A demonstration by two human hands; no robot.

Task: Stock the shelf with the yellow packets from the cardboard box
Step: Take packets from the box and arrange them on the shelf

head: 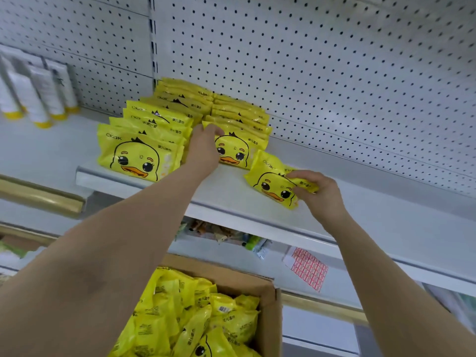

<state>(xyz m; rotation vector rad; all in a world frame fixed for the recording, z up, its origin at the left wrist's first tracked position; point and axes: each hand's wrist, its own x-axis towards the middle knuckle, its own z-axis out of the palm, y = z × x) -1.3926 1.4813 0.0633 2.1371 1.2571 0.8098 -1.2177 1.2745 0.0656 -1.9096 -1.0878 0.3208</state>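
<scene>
So, step: new packet going in | right hand (318,193) pinching a loose yellow packet (274,181) on the shelf (231,199), just right of the second row (238,140) | left hand (204,145) fingers curled on that row's front packet, steadying it | tip: stand yours upright, duck forward, snug against it | cardboard box (268,318) below that row, plenty left

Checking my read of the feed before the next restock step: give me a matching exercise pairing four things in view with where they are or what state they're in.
Column one:
1. left hand
2. right hand
3. brown cardboard box
4. white tubes with yellow caps

Column two:
A. below the white metal shelf, still full of yellow packets
B. gripping a tilted yellow duck-face packet on the shelf
C. standing at the far left, against the pegboard
D. on the top edge of the front packet in the second row

Pairs: 1-D, 2-B, 3-A, 4-C
</scene>
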